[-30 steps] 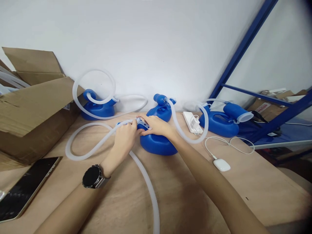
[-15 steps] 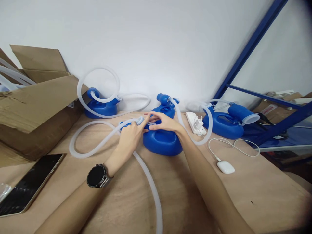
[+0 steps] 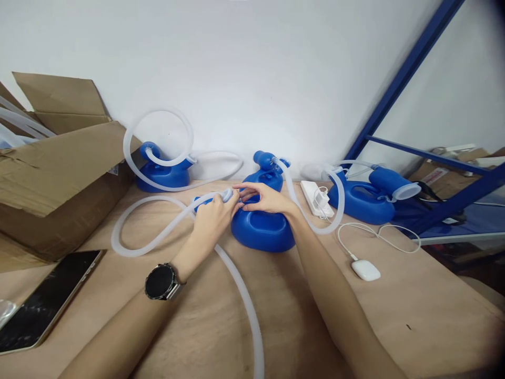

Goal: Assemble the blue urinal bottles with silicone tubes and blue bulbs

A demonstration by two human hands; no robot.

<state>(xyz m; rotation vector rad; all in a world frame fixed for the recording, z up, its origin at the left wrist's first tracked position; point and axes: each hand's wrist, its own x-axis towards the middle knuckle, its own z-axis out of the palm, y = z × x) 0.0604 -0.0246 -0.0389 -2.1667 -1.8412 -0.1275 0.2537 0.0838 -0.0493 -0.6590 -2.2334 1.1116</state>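
Observation:
A blue urinal bottle (image 3: 262,231) stands on the table in front of me. My left hand (image 3: 215,213) is closed on the pale cap (image 3: 227,195) of a translucent hose (image 3: 169,229), beside the bottle's neck. Behind that hand a small blue part (image 3: 200,201) shows. Above the bottle, my right hand (image 3: 264,199) has its fingers curved and apart, its index stretched toward the left fingertips; I see nothing between them. The fingertips of both hands meet or nearly meet at the bottle's neck, which they mostly hide. The hose loops left and runs down the table.
Other blue bottles with hoses stand along the wall: one at left (image 3: 163,176), one behind mine (image 3: 262,176), one at right (image 3: 361,202). An open carton (image 3: 59,173), a phone (image 3: 51,297), a power strip (image 3: 315,202), a white charging case (image 3: 365,269) and a blue rack (image 3: 398,84) surround them.
My left index finger has bent back from its stretched pose, and the left wrist has shifted slightly right. The right fingers have moved a little closer together. Bottle and hose stay put.

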